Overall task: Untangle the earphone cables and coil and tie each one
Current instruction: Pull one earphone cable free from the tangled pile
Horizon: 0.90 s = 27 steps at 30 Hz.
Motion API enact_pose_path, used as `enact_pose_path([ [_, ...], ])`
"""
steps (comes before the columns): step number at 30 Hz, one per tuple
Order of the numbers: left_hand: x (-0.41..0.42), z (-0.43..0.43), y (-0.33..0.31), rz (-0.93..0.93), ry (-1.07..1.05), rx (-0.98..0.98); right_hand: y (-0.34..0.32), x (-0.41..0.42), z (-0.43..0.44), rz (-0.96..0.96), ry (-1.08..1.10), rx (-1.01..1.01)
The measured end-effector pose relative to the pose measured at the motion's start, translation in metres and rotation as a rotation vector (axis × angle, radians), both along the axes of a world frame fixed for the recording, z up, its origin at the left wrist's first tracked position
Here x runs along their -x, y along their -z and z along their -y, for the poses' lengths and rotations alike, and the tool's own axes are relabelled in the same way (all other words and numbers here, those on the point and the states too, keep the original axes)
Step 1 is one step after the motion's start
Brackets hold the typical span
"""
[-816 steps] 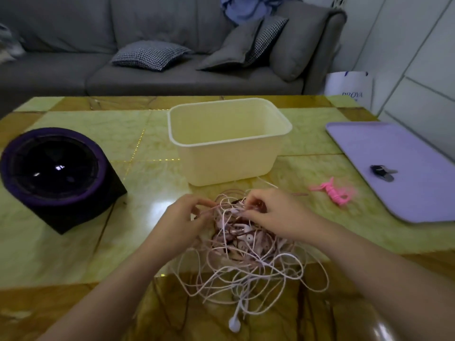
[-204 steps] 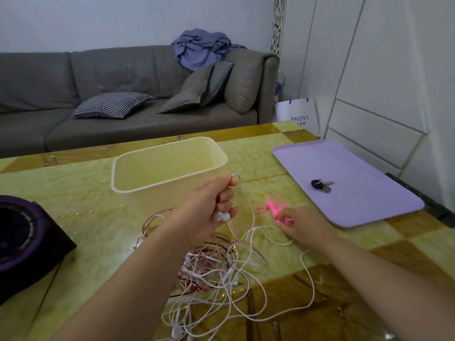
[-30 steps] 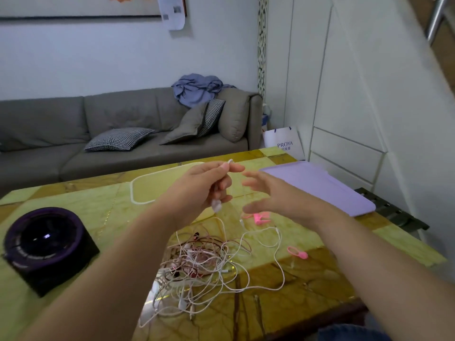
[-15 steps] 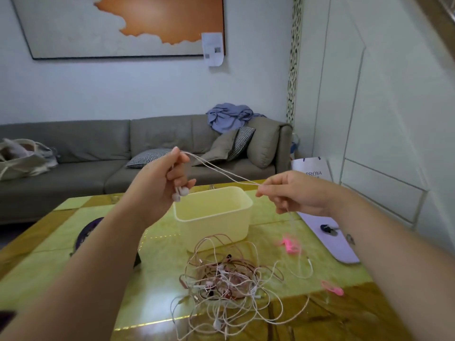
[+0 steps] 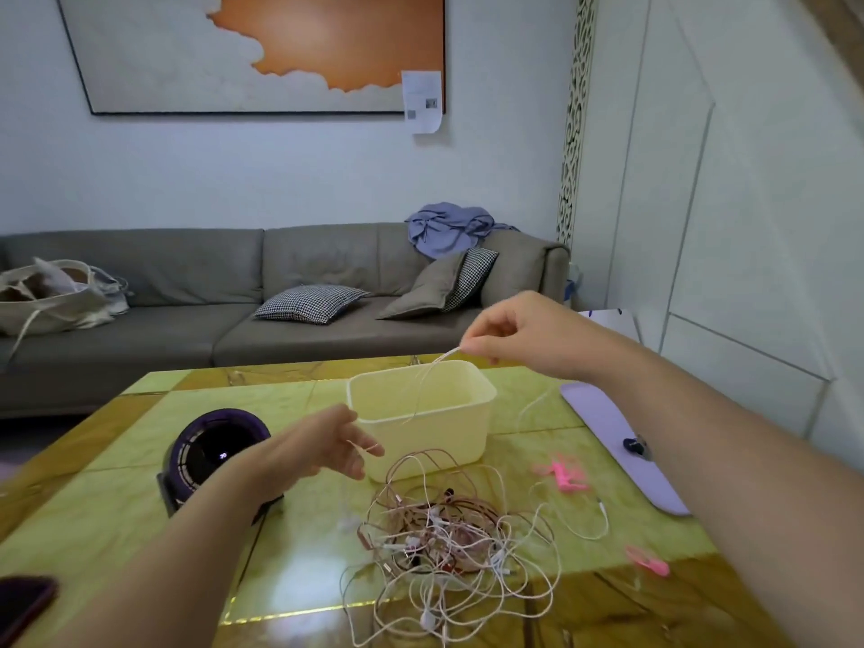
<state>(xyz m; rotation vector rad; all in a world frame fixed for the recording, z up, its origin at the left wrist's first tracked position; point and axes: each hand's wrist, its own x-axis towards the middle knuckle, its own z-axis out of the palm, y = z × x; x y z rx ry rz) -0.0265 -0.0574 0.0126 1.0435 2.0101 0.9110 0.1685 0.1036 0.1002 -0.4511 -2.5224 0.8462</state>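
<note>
A tangle of white and pink earphone cables lies on the yellow-green table in front of me. One thin white cable rises out of it. My right hand pinches that cable high above the cream bin. From there it drops in front of the bin to my left hand, which is low over the table, with the strand lying across its loosely closed fingertips. A bundle of pink ties lies to the right of the tangle, and a single pink tie sits nearer the table's front.
A cream plastic bin stands behind the tangle. A round purple-rimmed black device is on the left, a lilac tray with a key on the right. A dark phone lies bottom left. A grey sofa runs behind the table.
My left hand has dropped from chest height to just above the table. My right hand has risen and moved right, drawing the white cable out between them.
</note>
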Motion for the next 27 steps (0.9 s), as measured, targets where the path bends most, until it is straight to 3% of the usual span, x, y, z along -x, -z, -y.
enact_pose_path([
  [4,-0.02,-0.014,-0.012,0.211,0.104,-0.045,-0.013,0.021,0.025,0.06,-0.095,-0.145],
  [7,-0.026,-0.017,-0.019,0.507,0.209,-0.198,-0.014,0.029,0.031,0.084,-0.134,-0.178],
  [10,-0.035,-0.019,-0.029,0.655,0.214,-0.373,-0.008,0.032,0.03,0.097,-0.139,-0.186],
  [15,-0.037,-0.018,-0.037,0.661,0.121,-0.582,0.008,0.03,0.008,0.022,-0.045,-0.132],
  [22,-0.017,-0.006,-0.04,0.673,0.076,-0.666,0.064,0.006,-0.041,0.077,0.218,-0.019],
  [27,-0.02,-0.009,-0.041,0.716,0.038,-0.721,0.087,0.009,-0.041,0.082,0.265,0.016],
])
